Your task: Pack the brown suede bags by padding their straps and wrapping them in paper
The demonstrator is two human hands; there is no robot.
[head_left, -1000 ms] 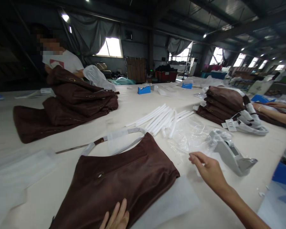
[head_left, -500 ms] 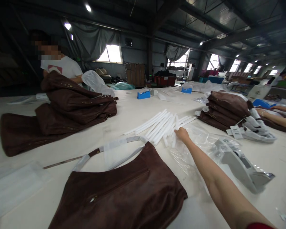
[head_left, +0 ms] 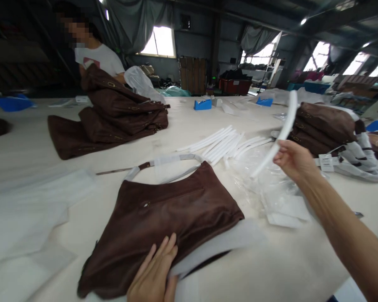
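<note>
Your right hand (head_left: 294,158) pinches a curved white foam tube (head_left: 288,121) above the pale worktable (head_left: 290,256) — your left (head_left: 157,270), fingers slightly spread, rests on the brown leather handbag (head_left: 164,214) lying there.

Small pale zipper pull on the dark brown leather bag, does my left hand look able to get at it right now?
Probably yes: your left hand lies flat on the dark brown leather bag, nearer you than the small pale zipper pull, and nothing visible covers the pull or lies between.
</note>
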